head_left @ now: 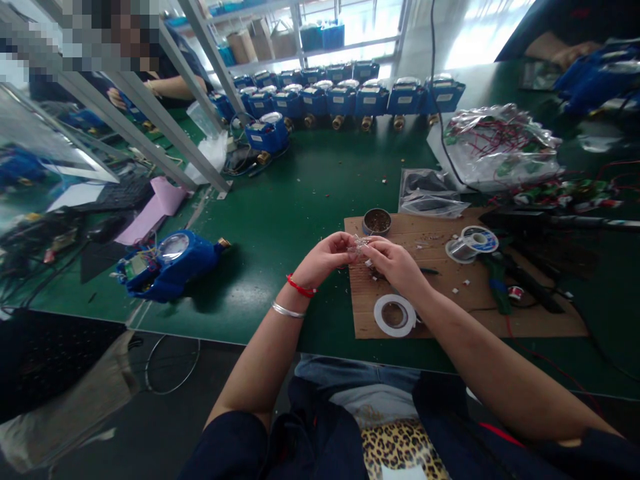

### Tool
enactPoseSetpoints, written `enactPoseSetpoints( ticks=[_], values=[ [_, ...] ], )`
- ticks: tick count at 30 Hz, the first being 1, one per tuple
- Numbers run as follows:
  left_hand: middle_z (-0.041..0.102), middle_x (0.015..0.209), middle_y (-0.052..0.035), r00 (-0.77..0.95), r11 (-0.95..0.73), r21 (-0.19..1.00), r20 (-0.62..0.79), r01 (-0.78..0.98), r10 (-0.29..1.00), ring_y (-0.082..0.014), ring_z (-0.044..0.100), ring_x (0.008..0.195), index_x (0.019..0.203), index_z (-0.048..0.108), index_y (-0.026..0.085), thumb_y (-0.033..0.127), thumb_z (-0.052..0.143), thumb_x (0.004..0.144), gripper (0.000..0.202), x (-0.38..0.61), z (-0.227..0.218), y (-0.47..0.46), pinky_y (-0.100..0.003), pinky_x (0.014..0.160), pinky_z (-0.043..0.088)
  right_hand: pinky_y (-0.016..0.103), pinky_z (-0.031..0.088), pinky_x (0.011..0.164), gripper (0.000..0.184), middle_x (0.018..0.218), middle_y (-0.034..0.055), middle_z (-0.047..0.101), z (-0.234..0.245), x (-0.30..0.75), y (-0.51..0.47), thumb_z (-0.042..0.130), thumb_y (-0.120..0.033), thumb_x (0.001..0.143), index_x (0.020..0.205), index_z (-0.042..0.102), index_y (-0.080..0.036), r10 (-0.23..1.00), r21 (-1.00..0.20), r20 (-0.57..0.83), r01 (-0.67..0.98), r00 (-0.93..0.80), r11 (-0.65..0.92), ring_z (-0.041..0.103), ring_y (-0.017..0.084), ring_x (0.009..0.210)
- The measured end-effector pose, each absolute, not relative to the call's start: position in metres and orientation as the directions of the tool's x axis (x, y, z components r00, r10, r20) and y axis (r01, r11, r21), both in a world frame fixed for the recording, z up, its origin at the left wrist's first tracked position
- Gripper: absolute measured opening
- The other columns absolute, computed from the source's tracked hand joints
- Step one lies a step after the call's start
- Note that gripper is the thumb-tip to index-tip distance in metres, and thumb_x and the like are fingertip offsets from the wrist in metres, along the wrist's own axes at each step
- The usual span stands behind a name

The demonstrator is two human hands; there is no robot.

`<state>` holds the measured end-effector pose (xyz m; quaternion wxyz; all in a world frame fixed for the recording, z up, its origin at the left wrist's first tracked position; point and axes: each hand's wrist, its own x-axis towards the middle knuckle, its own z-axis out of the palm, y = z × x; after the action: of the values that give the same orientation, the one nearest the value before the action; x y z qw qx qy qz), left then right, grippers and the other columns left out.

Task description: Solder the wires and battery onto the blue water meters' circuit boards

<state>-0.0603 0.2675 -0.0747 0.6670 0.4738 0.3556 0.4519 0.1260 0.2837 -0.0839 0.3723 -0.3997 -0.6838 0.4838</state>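
My left hand (333,255) and my right hand (393,262) meet over the left edge of a cardboard sheet (367,317). Between their fingertips is a small bundle of thin, shiny, wire-like pieces (360,244), too fine to name exactly. Both hands pinch it, thumbs against fingers. Just behind them sits a small round tin (377,222) with brownish bits inside. Small white pieces lie under and beside my right hand. A roll of white tape (395,315) rests flat on the cardboard, nearer to me.
A solder spool (471,245), green-handled pliers (497,283) and a plastic bag (430,193) lie to the right. One blue meter (173,263) is at left; several more blue meters (341,99) line the back. Co-workers' hands (575,55) show at the far side. Metal posts (200,100) rise at left.
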Motion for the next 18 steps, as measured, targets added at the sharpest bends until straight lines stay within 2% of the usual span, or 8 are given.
enactPoseSetpoints(
  ticks=[9,14,18],
  values=[
    [0.06,0.087,-0.0015,0.358,0.186,0.95,-0.087,-0.252,0.93,-0.0101,0.06,0.076,0.093,0.059,0.013,0.018,0.076,0.07,0.029,-0.0596,-0.0726,0.2655,-0.024,0.074,0.047,0.031,0.046,0.086,0.027,0.113,0.007,0.064,-0.0832,0.1255,0.2835,0.058,-0.041,0.087,0.085,0.07,-0.018,0.926,-0.952,0.166,0.192,-0.338,0.241,0.06,0.019,0.098],
    [0.065,0.088,-0.0037,0.403,0.238,0.942,-0.128,-0.236,0.906,-0.0133,0.065,0.077,0.099,0.057,0.013,0.024,0.077,0.073,0.035,-0.0609,-0.0729,0.2646,-0.028,0.076,0.05,0.031,0.048,0.078,0.033,0.112,0.009,0.065,-0.0811,0.1256,0.2826,0.055,-0.046,0.087,0.084,0.07,-0.017,0.931,-0.956,0.14,0.199,-0.337,0.216,0.061,0.02,0.096],
    [0.069,0.089,-0.0074,0.433,0.297,0.933,-0.186,-0.203,0.882,-0.0166,0.068,0.081,0.103,0.056,0.013,0.029,0.076,0.076,0.038,-0.0602,-0.0692,0.2623,-0.03,0.078,0.052,0.031,0.047,0.079,0.035,0.102,0.0079,0.067,-0.0809,0.1261,0.2831,0.052,-0.046,0.089,0.079,0.069,-0.017,0.931,-0.957,0.124,0.206,-0.342,0.203,0.062,0.02,0.092]
  ],
)
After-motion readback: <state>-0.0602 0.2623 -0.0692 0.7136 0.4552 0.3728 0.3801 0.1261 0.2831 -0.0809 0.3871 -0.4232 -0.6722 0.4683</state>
